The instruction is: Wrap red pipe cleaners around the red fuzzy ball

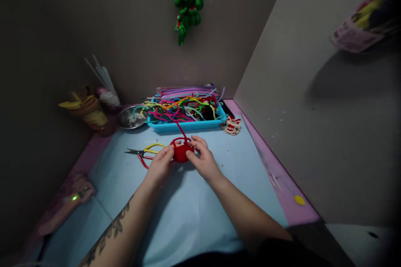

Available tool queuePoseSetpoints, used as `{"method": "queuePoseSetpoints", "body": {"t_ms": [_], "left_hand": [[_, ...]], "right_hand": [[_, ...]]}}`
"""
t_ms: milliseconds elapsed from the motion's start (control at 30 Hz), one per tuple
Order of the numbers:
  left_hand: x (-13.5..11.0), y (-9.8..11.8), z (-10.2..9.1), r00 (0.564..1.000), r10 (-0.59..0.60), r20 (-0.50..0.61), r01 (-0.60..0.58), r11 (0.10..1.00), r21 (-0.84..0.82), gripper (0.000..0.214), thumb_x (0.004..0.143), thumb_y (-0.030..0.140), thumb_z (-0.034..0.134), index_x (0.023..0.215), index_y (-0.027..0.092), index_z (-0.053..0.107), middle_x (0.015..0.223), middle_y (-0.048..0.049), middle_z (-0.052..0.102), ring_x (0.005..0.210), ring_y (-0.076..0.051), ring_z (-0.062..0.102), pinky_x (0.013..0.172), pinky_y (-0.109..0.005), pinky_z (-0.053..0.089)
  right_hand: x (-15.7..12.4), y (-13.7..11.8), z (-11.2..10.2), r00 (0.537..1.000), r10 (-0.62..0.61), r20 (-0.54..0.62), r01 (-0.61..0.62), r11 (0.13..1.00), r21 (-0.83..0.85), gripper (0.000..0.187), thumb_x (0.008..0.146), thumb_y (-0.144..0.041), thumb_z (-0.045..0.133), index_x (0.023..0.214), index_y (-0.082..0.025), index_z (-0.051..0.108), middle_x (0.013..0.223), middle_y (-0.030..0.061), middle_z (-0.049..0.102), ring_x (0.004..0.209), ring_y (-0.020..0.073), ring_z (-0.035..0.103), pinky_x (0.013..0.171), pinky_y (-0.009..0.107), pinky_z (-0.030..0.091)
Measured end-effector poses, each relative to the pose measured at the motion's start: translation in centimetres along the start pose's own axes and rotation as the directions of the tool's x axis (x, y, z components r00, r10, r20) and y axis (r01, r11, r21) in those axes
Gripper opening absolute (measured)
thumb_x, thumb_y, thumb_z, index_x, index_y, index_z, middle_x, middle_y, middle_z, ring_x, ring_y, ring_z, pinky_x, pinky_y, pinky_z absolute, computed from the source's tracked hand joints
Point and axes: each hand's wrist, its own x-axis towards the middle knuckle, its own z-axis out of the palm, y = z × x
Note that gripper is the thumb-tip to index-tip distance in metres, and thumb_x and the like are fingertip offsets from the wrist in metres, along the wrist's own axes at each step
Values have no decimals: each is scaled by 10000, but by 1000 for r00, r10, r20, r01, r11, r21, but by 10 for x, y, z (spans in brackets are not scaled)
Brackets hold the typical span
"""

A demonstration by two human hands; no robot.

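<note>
A red pipe-cleaner shape (pixel 181 152) sits between both hands above the light blue table mat (pixel 188 212). My left hand (pixel 160 165) grips its left side with fingers closed. My right hand (pixel 202 158) pinches its right side. A loose red stem runs up from the shape toward the blue tray (pixel 188 125). Scissors with yellow and red handles (pixel 144 152) lie just left of my left hand.
The blue tray holds several tangled coloured pipe cleaners (pixel 183 106). A metal bowl (pixel 131 117), a brown and yellow figure (pixel 87 112), a small white and red toy (pixel 232 125), a green figure (pixel 188 2) hanging on the wall, and a pink device (pixel 67 200) at left.
</note>
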Motion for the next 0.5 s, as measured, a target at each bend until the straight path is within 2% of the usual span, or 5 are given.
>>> {"method": "queuePoseSetpoints", "body": {"t_ms": [100,200,267,333,500], "left_hand": [[-1,3,2,999,-35,22,37,996,-86,377,712,494,690,912,175,701,971,-99,712,888,-227,636,788,-336,494],[0,8,-3,1000,8,-7,-8,1000,25,356,715,502,680,805,158,690,956,-100,708,912,-236,629,785,-338,490],[2,13,-9,988,119,-99,-99,977,187,354,706,507,682,675,156,644,967,-95,700,949,-236,615,784,-318,478],[2,18,-12,974,175,-146,-129,951,281,336,682,483,709,648,167,599,920,-73,696,900,-213,616,749,-290,463],[-3,21,-7,994,-73,83,50,967,250,344,636,412,756,843,160,647,704,-13,648,617,-140,570,584,-256,416]], "right_hand": [[3,1,2,986,125,106,-145,967,207,202,751,-386,662,871,-224,673,1125,60,610,1099,220,535,948,353,426],[7,-5,-4,964,202,173,-250,913,322,190,728,-398,674,725,-209,650,943,31,643,971,213,568,912,373,436],[9,-11,-13,959,192,210,-246,931,269,162,699,-345,695,645,-205,634,976,30,630,987,218,565,942,398,412],[10,-18,-21,930,168,326,-222,965,138,108,682,-277,706,628,-204,648,1048,41,617,1034,230,562,973,431,384],[8,-22,-28,833,107,543,-110,994,-25,81,699,-174,656,631,-216,663,975,36,613,1013,227,574,960,458,388]]}}
